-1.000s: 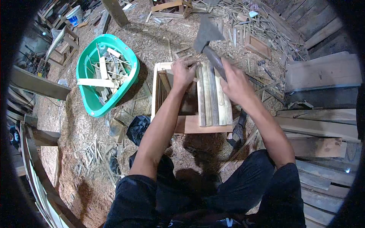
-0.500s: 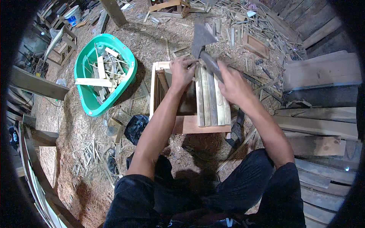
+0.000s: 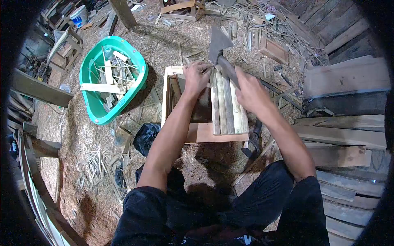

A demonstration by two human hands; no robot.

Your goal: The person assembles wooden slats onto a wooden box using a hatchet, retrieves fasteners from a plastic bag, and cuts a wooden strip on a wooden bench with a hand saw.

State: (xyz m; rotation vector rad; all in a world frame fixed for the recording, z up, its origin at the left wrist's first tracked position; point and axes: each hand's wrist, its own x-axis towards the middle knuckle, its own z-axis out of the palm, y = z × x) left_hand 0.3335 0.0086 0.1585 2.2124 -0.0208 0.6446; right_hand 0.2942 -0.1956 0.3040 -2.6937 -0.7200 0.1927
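Observation:
A wooden frame box stands between my knees, with several wooden slats lying side by side over its right part. My left hand rests at the box's far edge, its thumb and fingers pinched at the far end of the leftmost slat. What they pinch is too small to make out. My right hand is wrapped round the dark handle of a hatchet. The broad blade points away from me, and the hatchet's head is just beyond the slats' far ends, close to my left fingertips.
To the left sits a green plastic tub holding wood offcuts. A black plastic bag lies by the box's near left corner. Stacked boards line the right side. Wood scraps and shavings cover the floor, and a wooden post rises at the back.
The hatchet's head has come down slightly toward the slats' far ends, with my right hand moving along with it. My left hand keeps its pinch in the same place.

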